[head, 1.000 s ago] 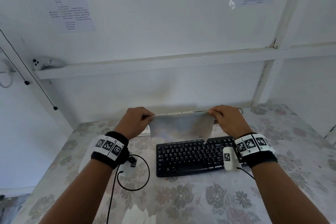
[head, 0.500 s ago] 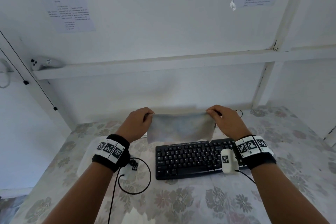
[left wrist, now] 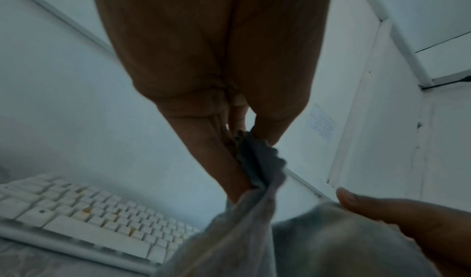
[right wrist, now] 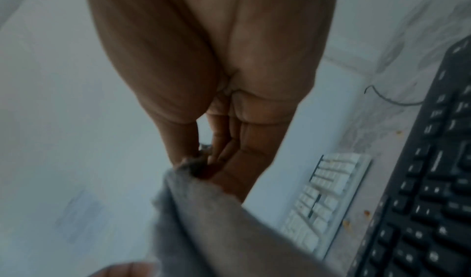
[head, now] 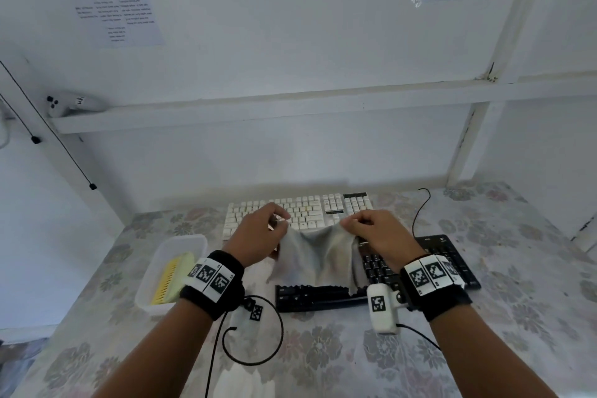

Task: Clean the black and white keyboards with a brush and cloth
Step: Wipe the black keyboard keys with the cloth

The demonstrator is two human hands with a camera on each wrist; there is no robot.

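Observation:
A grey cloth (head: 318, 260) hangs slack between both hands above the black keyboard (head: 429, 268), hiding much of its left half. My left hand (head: 260, 236) pinches the cloth's left top corner (left wrist: 251, 160). My right hand (head: 376, 233) pinches the right top corner (right wrist: 193, 164). The white keyboard (head: 303, 208) lies behind the hands near the wall, with orange crumbs on its keys (left wrist: 86, 210). A yellow brush (head: 172, 278) lies in a clear plastic tub (head: 151, 271) left of my left wrist.
The floral tablecloth (head: 517, 268) covers the table, with crumbs by the black keyboard (right wrist: 367, 212). A thin black cable (head: 420, 210) curls at the white keyboard's right end. A white shelf rail (head: 290, 103) crosses the wall, and a white controller (head: 68, 103) rests on it.
The hands have come closer together and lower, so the cloth that was stretched flat now sags in a fold. The view has tilted down, showing the white keyboard and the brush tub.

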